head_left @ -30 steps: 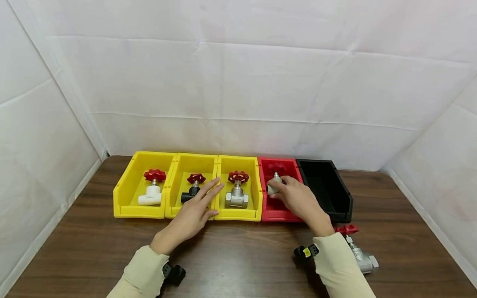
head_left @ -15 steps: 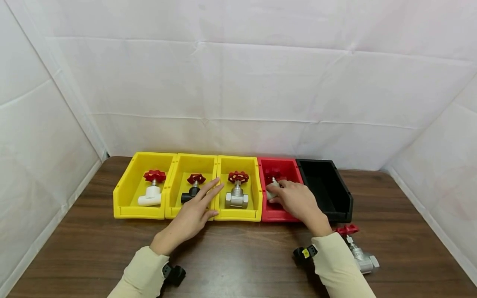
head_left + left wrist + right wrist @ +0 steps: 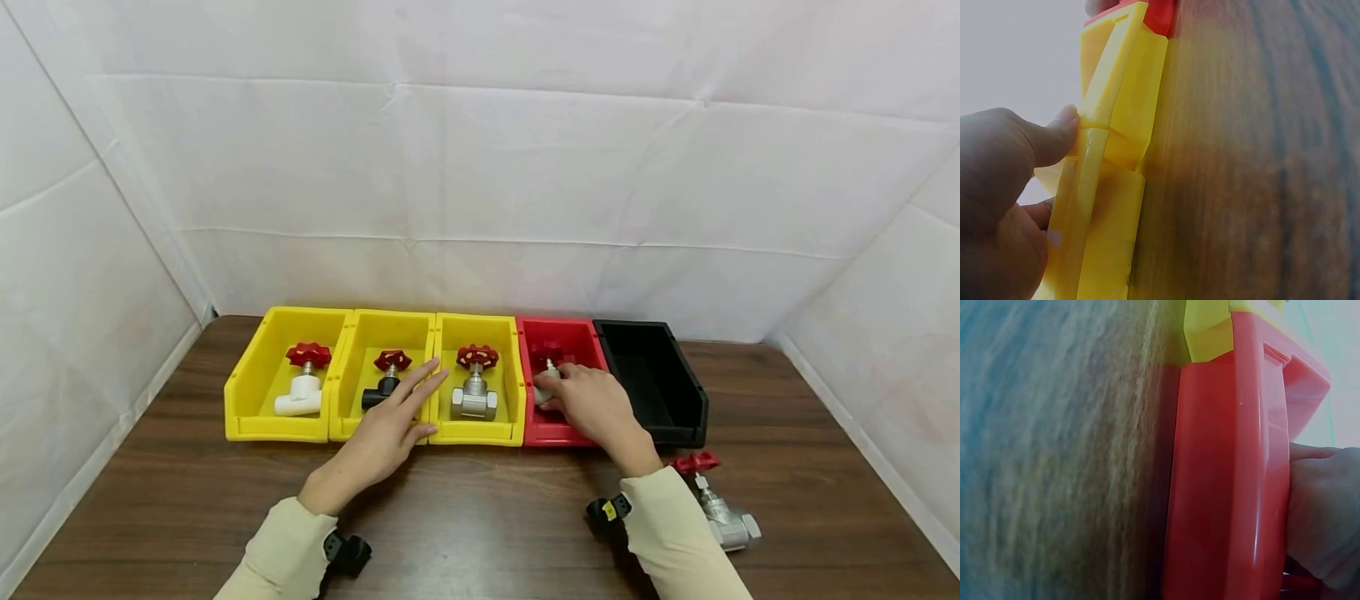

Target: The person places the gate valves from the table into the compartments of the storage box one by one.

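Note:
In the head view, my right hand reaches into the red bin and grips the pale grey body of a valve, whose red handwheel points to the bin's back. Fingers hide part of that body. My left hand rests with extended fingers across the front of the middle yellow bin and its divider with the right yellow bin. Partly behind it lies a black valve with a red handwheel. The left wrist view shows the thumb against the yellow rim.
A white valve lies in the left yellow bin, and a steel valve in the right one. At the row's right end stands a black bin. Another steel valve lies on the wooden table beside my right sleeve.
The grey valve has gone slightly down and left inside the red bin, with my right hand still on it. My left hand has stayed in place on the yellow bins.

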Motion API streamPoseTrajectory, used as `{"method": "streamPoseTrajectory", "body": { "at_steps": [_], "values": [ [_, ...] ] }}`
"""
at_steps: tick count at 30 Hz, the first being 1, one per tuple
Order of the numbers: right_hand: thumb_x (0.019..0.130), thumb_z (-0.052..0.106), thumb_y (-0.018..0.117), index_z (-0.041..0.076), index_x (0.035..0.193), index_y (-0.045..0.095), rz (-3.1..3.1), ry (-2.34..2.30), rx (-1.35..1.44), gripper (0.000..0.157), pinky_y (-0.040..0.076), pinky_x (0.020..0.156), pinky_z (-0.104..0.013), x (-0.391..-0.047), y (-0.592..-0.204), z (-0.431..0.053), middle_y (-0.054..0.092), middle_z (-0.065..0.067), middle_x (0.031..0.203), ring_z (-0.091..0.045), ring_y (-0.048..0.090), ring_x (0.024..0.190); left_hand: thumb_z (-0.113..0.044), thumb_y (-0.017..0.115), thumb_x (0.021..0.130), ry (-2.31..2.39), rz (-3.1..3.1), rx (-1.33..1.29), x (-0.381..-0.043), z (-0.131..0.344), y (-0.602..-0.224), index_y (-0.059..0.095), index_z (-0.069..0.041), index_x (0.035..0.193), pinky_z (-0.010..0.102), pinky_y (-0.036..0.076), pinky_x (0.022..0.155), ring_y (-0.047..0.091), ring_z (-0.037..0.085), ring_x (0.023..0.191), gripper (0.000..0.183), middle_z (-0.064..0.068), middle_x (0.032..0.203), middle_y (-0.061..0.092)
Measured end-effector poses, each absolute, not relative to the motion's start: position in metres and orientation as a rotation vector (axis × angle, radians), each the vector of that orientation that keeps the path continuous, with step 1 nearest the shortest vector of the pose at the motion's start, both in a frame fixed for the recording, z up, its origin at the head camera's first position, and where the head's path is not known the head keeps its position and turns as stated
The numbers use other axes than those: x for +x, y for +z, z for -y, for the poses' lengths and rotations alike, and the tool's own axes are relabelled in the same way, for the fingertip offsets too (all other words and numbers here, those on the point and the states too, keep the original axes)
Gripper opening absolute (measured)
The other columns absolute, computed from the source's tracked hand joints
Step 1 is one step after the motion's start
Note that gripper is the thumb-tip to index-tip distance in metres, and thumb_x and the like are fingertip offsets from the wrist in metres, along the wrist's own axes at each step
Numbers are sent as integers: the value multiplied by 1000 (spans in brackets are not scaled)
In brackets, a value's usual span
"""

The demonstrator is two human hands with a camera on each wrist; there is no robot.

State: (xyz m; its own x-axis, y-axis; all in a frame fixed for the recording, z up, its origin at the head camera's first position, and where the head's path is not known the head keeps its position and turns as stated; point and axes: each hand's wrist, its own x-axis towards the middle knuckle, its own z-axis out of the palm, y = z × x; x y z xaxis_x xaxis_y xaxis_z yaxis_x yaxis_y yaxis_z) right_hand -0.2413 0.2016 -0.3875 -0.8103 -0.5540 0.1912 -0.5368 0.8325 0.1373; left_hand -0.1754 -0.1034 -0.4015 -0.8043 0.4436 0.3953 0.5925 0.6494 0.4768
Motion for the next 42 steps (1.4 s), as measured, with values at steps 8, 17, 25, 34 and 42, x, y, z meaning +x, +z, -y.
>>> {"method": "streamPoseTrajectory", "body": {
  "at_steps": [8,17,25,34,42],
  "values": [
    [85,37,70,26,117,68,2815,-140,827,33,53,75,-40,-241,-387,-197,66,-8,96,-23,62,79,-15,67,89,-878,2632,-833,-175,106,-402,31,-13,151,20,39,52,31,4,50,71,6,156,22],
    [86,37,70,26,117,68,2811,-131,811,34,53,75,-40,-242,-389,-196,67,-9,100,-24,63,82,-15,67,89,-881,2635,-833,-175,106,-402,31,-14,151,20,38,51,29,4,49,71,6,156,23],
    [85,38,71,26,116,68,2802,-127,804,34,53,75,-39,-243,-391,-196,67,-8,98,-23,63,81,-16,67,90,-876,2636,-827,-175,106,-404,31,-14,151,20,38,51,30,4,50,71,6,156,22],
    [86,34,70,25,110,70,2791,-127,809,26,52,63,-39,-240,-386,-194,64,-9,93,-26,63,76,-15,67,89,-882,2623,-841,-178,104,-405,31,-14,151,20,38,50,28,3,48,71,6,156,23],
    [84,34,73,23,112,70,2859,-95,768,30,53,67,-42,-234,-379,-191,64,-11,97,-27,62,81,-14,67,89,-891,2617,-844,-178,103,-404,31,-14,151,20,38,50,29,3,47,71,7,156,24]
  ]
}}
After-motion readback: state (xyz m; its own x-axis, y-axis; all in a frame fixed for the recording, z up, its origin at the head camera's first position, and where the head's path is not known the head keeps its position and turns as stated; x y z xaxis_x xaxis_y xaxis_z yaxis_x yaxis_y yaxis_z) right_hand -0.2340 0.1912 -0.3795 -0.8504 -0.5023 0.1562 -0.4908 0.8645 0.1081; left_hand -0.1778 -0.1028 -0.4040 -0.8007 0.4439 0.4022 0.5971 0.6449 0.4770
